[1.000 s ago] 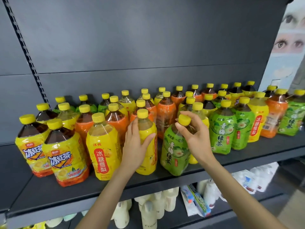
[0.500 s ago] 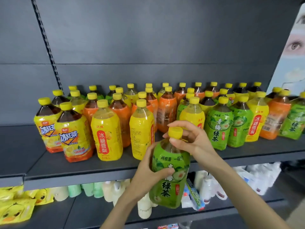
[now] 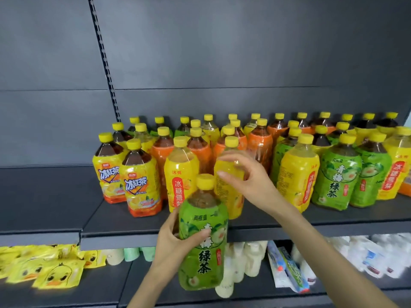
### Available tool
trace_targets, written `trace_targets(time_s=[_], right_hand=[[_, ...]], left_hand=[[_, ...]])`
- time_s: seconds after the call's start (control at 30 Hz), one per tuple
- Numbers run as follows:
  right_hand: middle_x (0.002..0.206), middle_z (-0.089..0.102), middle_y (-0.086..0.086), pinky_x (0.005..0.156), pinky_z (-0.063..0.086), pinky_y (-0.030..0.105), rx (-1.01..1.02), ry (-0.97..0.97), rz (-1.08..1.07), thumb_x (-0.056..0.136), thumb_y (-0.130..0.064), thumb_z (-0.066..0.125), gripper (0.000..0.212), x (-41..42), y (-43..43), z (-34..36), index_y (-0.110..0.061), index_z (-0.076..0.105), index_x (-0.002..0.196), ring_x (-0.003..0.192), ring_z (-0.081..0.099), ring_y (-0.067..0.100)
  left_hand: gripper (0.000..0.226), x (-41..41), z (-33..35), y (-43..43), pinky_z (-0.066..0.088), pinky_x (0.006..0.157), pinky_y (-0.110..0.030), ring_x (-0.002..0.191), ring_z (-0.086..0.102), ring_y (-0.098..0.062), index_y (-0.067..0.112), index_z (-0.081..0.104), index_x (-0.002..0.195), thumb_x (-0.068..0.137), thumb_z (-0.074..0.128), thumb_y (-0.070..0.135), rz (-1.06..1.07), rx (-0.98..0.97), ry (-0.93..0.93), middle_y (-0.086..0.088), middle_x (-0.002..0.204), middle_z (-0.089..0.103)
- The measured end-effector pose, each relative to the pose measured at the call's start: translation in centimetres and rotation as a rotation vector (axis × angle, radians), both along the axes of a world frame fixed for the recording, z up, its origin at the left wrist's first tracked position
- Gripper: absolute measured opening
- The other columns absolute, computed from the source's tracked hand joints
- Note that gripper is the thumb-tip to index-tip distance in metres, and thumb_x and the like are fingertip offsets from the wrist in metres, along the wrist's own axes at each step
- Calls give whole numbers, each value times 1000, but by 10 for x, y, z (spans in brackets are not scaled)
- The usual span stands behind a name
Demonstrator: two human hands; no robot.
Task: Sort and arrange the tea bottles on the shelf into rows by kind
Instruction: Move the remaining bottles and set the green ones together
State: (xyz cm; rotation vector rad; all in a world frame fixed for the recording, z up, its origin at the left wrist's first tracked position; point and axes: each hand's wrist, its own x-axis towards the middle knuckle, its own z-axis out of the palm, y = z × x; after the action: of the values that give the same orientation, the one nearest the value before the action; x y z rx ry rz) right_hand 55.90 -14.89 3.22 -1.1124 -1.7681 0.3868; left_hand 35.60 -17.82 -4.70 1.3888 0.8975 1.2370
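Left hand point(image 3: 173, 243) grips a green tea bottle point(image 3: 204, 252), right hand point(image 3: 251, 181) released above it; beyond both, a dark bottle-crowded shelf point(image 3: 124, 223).

1. The green tea bottle point(image 3: 203, 236) was clear plastic wrapped in a glossy, slightly wrinkled film label.
2. Its yellow cap point(image 3: 205, 181) was smooth plastic with a dull sheen.
3. The shelf point(image 3: 133, 223) looked like smooth, matt, dark-grey painted metal.
4. The back panel point(image 3: 222, 52) had the same matt finish.
5. The duck packets point(image 3: 57, 274) below were shiny, crinkled film.
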Motion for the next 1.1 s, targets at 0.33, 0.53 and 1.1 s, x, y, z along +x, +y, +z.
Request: trace_targets(time_s=[0.33, 0.53, 1.1], right_hand=[[152, 17, -2, 95, 36, 31, 62, -201, -460, 82, -31, 73, 84, -11, 41, -42, -41, 19, 146, 141, 21, 20], [147, 22, 5, 74, 50, 32, 58, -318, -734, 80, -36, 73, 79, -23, 42, -38, -38, 26, 143, 132, 28, 28], [158, 5, 18, 106, 34, 54, 12, -425, -977, 87, -24, 67, 83, 29, 62, -61, -32, 15, 151, 143, 6, 44]], left_hand=[[87, -74, 15, 46, 57, 65, -26, 84, 70, -13, 35, 59, 105, 26, 84, 59, 96, 74, -29, 8, 96, 73], [77, -68, 13, 70, 55, 62, -19, 87, 68, -6, 35, 57, 107, 35, 81, 52, 70, 110, -41, 16, 97, 70], [97, -41, 2, 88, 55, 76, -32, 101, 64, -13, 33, 50, 125, 36, 80, 56, 45, 118, -27, 6, 113, 65]])
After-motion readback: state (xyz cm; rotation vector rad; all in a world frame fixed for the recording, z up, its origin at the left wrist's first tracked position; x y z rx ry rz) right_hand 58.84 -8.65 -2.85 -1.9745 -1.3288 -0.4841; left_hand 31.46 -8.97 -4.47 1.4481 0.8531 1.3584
